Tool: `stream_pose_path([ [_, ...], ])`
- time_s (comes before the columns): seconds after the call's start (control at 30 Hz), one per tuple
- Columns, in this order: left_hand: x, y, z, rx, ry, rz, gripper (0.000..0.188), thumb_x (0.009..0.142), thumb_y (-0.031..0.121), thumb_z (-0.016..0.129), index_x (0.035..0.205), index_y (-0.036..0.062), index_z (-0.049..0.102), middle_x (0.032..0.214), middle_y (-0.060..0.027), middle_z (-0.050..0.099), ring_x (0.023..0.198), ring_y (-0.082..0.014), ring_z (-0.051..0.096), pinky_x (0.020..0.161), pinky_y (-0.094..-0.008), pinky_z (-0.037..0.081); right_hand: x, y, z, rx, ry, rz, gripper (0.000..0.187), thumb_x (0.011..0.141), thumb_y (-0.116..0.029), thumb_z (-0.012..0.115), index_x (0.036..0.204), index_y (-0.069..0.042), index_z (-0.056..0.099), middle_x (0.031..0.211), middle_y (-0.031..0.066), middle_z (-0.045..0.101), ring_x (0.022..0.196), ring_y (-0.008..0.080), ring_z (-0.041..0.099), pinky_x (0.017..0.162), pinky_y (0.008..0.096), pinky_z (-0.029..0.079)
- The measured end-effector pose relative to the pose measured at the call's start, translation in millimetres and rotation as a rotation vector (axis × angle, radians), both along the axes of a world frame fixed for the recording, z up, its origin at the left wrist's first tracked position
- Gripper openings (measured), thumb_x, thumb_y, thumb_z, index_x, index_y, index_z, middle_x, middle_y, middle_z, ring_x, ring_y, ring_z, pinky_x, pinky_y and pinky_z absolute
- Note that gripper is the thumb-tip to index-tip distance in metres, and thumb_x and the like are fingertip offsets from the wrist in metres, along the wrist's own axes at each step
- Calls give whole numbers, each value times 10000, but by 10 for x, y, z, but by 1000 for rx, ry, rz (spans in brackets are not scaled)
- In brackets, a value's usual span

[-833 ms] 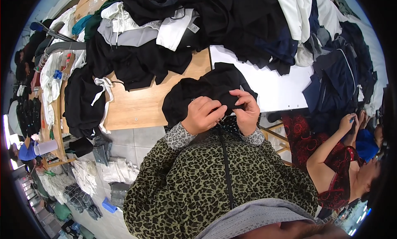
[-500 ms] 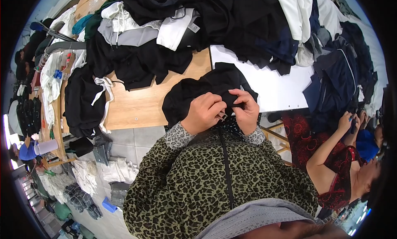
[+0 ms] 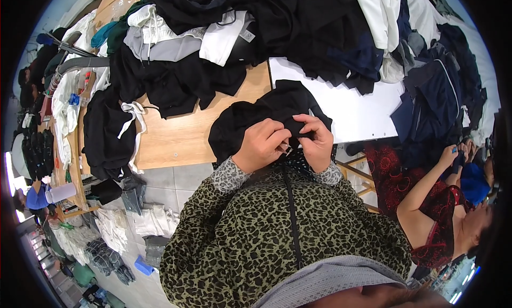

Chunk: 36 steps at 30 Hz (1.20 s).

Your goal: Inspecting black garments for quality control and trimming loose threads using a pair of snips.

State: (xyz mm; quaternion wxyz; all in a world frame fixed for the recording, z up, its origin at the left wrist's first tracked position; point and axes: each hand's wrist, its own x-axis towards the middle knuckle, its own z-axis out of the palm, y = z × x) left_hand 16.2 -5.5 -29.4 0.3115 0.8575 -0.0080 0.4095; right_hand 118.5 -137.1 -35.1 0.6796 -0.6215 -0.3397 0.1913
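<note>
A black garment lies bunched at the near edge of the table, in front of my body. Bent over its near part, my left hand is closed, with a small shiny thing showing by its fingertips, too small to name. My right hand pinches a fold of the black cloth between thumb and fingers, just right of the left. The fingertips of both hands are close together at this fold.
Piled black garments cover the far side of the wooden table. Black clothing with a white cord lies at left, and navy garments at right. A co-worker in a red-black dress sits close on my right. Bundles lie on the floor.
My hands keep nearly the same hold on the black cloth, with only slight finger movement. The view has shifted a little. At right, the co-worker's hand has moved slightly.
</note>
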Motion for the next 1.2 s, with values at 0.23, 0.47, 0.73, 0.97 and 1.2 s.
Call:
stream_pose_path([
  [0.23, 21, 46, 15, 11, 35, -49, 341, 535, -61, 671, 847, 61, 606, 767, -58, 534, 609, -211, 553, 501, -285, 455, 35, 26, -15, 1, 21, 1, 193, 679, 136, 568, 800, -6, 519, 1050, 133, 635, 928, 176, 608, 798, 270, 477],
  [0.47, -28, 115, 102, 46, 83, 16, 384, 536, -15, 687, 904, 93, 659, 805, -44, 566, 629, -202, 552, 522, -288, 464, 39, 110, 22, 15, -21, 16, 181, 687, 130, 560, 807, 5, 509, 1053, 147, 627, 955, 194, 598, 834, 284, 461],
  [0.73, -183, 144, 151, 49, 85, 157, 261, 602, 31, 671, 859, 53, 626, 827, -60, 608, 742, -243, 583, 616, -323, 495, 22, 161, -10, -55, 43, 181, 172, 784, 103, 570, 925, 14, 527, 1147, 145, 569, 1057, 193, 538, 902, 289, 421],
  [0.97, -312, 113, -175, -66, 125, 291, 232, 654, 40, 683, 843, 35, 549, 804, -90, 574, 765, -271, 579, 629, -341, 488, 12, 293, -114, -142, -17, 282, 228, 821, 50, 584, 1043, 23, 537, 1154, 90, 570, 888, 100, 549, 762, 218, 446],
  [1.2, -308, 133, -75, 41, 142, 338, 228, 662, 51, 673, 874, 50, 590, 827, -64, 562, 780, -239, 572, 637, -323, 485, 35, 350, -125, -158, -3, 279, 213, 840, 43, 558, 1052, 50, 538, 1154, 127, 572, 973, 148, 566, 826, 249, 451],
])
